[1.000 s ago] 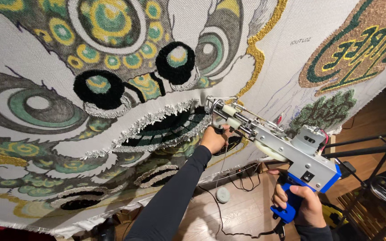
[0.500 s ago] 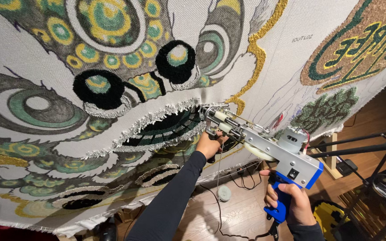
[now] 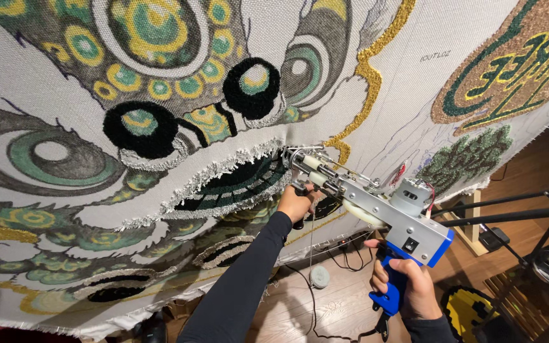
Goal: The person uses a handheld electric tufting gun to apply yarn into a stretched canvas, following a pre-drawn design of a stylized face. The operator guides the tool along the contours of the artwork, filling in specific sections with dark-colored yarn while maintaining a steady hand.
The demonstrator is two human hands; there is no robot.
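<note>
Tufting gun (image 3: 376,203), grey metal, blue grip

One small dark line of hand-written marking (image 3: 435,56) sits on the bare white backing cloth (image 3: 414,82), upper right; no packages or screens show.

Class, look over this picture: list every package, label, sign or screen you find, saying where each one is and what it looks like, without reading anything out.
Tufted lettering patch: top right of the stretched cloth, curved brown field with green and yellow characters.
Small handwritten mark: on bare white cloth left of that patch, dark ink.
No packages or screens show; the tufting gun held by the left hand and right hand shows no readable label.
</note>
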